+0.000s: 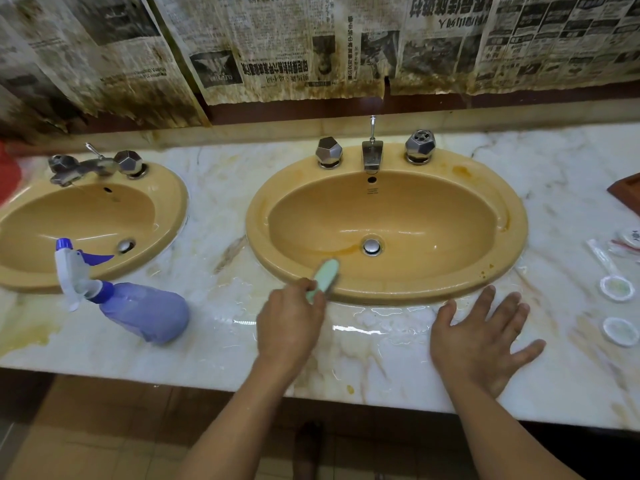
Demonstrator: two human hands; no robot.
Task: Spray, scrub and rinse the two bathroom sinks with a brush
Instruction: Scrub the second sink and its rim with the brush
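Mustard-yellow ceramic makes both basins. Well off to the left of the left hand is the left sink (171, 202); nothing here settles whether it has had its turn. Between that sink and the left hand, the bottle (138, 311) lies tipped over on the marble desk (221, 188), spray head toward the left sink, with nobody touching it.

The left hand (289, 323) is curled tight round the handle of the pale green brush (323, 278). The brush head reaches forward from the knuckles, over the near rim of the right sink (415, 289) and just into the bowl. Beyond the brush tip an orange smear (337, 252) runs along the bowl floor up to the drain (372, 246). The tap (372, 155) stands at the far rim, past both hands, with a knob (329, 152) on either side; no water runs from it.

The right hand (485, 337) is well apart from the left. Its fingers are straight and spread, palm down on the wet desk just short of the sink's near rim, and it holds nothing. It looks like a brace. To the right of that hand sit small plastic lids (620, 330).

My reading is that this sink has been sprayed and scrubbing is in hand, early on, with the smear yet to go. Next the brush wants pushing down and forward into the bowl, bristles pressed against the curve and worked toward the drain. Rinsing will call for the free right hand to reach forward to a knob.
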